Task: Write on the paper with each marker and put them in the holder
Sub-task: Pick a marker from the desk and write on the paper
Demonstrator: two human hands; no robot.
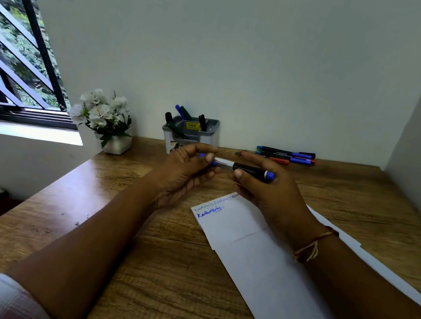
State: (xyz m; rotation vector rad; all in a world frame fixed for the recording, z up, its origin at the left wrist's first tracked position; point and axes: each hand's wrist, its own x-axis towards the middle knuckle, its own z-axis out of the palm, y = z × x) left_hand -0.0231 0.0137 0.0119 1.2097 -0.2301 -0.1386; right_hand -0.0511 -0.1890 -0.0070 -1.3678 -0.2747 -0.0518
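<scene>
Above the tabletop, head view: right hand is gripping the blue marker by its barrel, long axis running left-right, bare end pointing at the left hand, which is pinching the cap, mostly hidden. Holder is standing just beyond the left hand, the nearer one. Paper is lying under the right wrist. Probably capping.

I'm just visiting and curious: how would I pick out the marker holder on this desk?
Find the wooden desk and follow its far edge along the white wall. Between the pot of white flowers and the row of loose markers stands the holder, just beyond the left hand. It alone is a grey box, with a yellow label and markers sticking out.
</scene>
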